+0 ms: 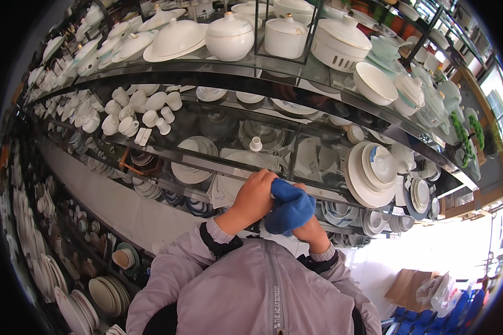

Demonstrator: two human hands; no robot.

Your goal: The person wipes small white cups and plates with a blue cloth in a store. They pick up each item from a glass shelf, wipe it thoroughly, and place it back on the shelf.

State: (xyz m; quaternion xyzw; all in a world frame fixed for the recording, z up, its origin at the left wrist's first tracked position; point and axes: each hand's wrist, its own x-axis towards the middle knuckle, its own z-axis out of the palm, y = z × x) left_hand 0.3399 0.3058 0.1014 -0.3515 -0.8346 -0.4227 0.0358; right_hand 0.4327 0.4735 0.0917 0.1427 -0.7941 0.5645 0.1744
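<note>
Both of my hands are together in front of my chest, at the edge of a glass shelf. My left hand [252, 202] is closed on one side of a blue cloth [291, 207]. Folds of that cloth cover much of my right hand [309, 229], whose wrist and part of the fingers show behind it. Whether the hands hold some item inside the cloth cannot be seen. Just beyond my hands a small white ceramic cup-like piece [255, 144] stands on the glass shelf. White cups [128, 126] and small jars are grouped further left on it.
Lidded white tureens [229, 37] and a white bowl [375, 83] stand on the upper glass shelf. Stacked plates [371, 173] lean at the right. More plates [109, 295] fill racks at the lower left. A cardboard box [410, 289] and plastic bags lie at the lower right.
</note>
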